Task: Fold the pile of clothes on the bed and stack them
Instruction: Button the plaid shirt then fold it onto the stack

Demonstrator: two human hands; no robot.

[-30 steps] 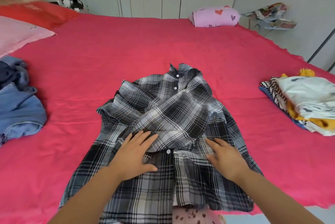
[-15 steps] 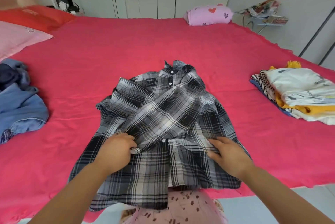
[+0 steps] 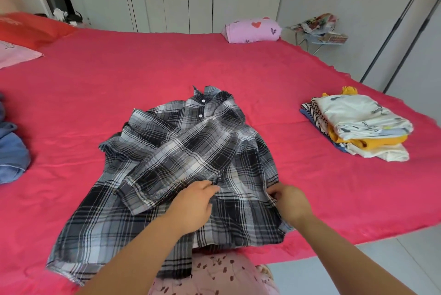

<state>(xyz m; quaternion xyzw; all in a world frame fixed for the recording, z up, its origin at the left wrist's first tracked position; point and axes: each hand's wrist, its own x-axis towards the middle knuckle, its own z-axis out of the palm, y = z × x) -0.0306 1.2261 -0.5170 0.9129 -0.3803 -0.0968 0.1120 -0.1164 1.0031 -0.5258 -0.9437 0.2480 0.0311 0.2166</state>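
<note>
Black-and-white plaid button shirt lies on the red bed, collar pointing away from the person. The left hand pinches its centre, and the right hand, fingers curled, grips its right edge.

my left hand shows me only its back. its fingertips are tucked out of sight against the shirt, so i cannot tell whether they pinch it. the right hand curls over the shirt's side edge, tips buried in cloth. my left forearm covers part of the hem. the blue clothes, pink pillow and red pillow are cut by the left edge. in the stack only edges of the lower pieces show, and the top print is too small to read.
</note>
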